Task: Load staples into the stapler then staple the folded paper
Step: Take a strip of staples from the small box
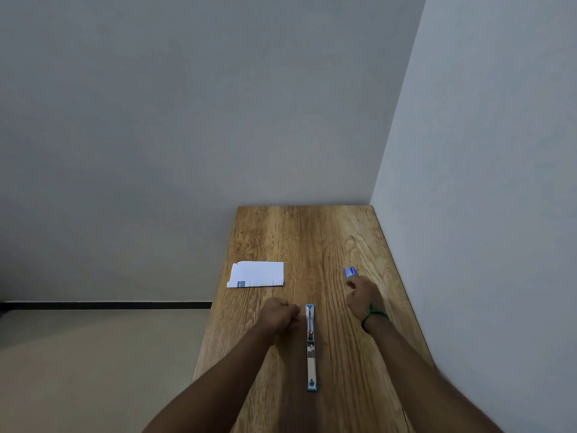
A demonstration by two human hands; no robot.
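Stapler [310, 346] opened flat at table [312, 239] centre, long axis near-far | left hand [280, 315] curled, empty, beside its far end | right hand [363, 296] at staple box [349, 271], right edge; grip unclear

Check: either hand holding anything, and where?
Nothing clearly held. Left hand curls beside stapler, apart. Right hand is at the box, near edge; grip cannot be told.

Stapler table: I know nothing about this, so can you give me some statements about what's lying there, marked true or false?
1. The stapler lies between the left hand and the right hand. True.
2. The folded paper lies right of the stapler. False: it lies left of it.
3. The right hand is at the small blue box. True.
4. The left hand holds the folded paper. False: it is apart from it, beside the stapler.
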